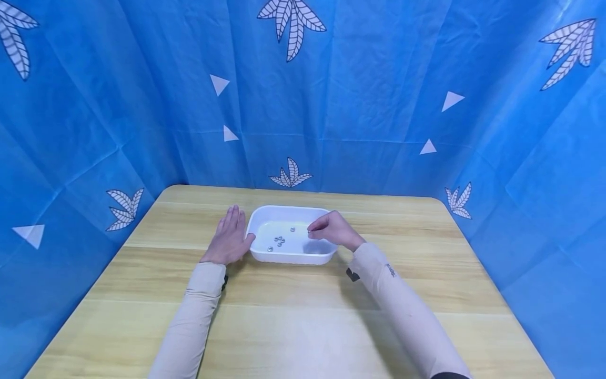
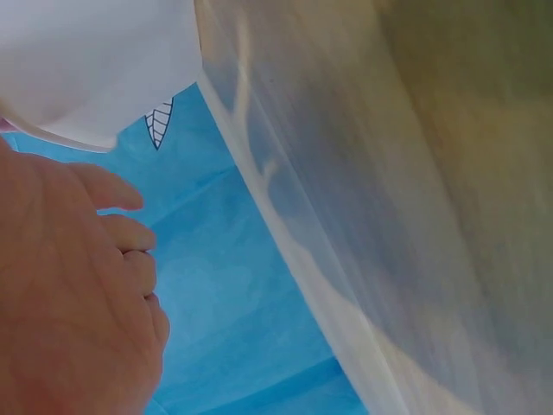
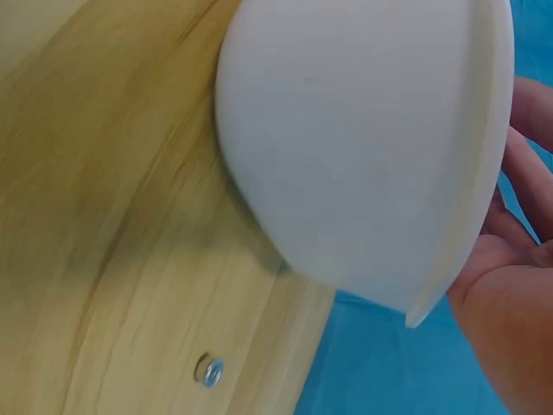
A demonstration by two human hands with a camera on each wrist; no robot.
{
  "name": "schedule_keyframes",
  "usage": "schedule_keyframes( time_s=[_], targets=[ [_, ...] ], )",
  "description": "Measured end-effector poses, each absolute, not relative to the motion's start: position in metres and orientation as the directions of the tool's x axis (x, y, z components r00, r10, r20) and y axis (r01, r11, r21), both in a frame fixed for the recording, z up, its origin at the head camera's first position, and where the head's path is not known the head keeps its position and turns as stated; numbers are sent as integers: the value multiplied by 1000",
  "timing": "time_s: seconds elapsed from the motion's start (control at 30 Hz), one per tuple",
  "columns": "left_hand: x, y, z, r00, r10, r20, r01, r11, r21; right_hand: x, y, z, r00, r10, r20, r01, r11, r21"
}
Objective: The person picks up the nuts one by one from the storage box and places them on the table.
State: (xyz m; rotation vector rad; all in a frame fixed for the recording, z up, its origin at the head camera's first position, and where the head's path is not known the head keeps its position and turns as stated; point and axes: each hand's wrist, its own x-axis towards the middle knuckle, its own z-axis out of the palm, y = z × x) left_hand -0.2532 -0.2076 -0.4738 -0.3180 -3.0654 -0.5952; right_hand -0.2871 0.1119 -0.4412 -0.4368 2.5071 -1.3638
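Note:
A white tray (image 1: pixel 293 258) holds several small metal nuts (image 1: pixel 292 229), most of them grouped left of its middle. My left hand (image 1: pixel 228 241) lies at the tray's left end, fingers straight and thumb at the rim. Over the right part of the tray, my right hand (image 1: pixel 335 230) pinches a small metal nut (image 1: pixel 309 230) between thumb and fingertips. The left wrist view shows the left palm (image 2: pixel 69 285) below the tray's outer wall (image 2: pixel 95 60). In the right wrist view the tray wall (image 3: pixel 363 147) hides the fingertips of the right hand (image 3: pixel 505 290).
One metal nut (image 3: pixel 209 370) lies on the wooden table (image 3: pixel 112 285) outside the tray, seen in the right wrist view. A blue curtain (image 1: pixel 303 105) with leaf and triangle prints stands behind the table and along both sides.

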Motion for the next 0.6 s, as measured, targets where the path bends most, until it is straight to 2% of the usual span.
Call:
schedule_keyframes(
  time_s=[0.6],
  targets=[
    [-253,-208,-475,-978,203,51,207,898,387,-281,138,-433,-950,-308,-42,-115,475,-872]
  ],
)
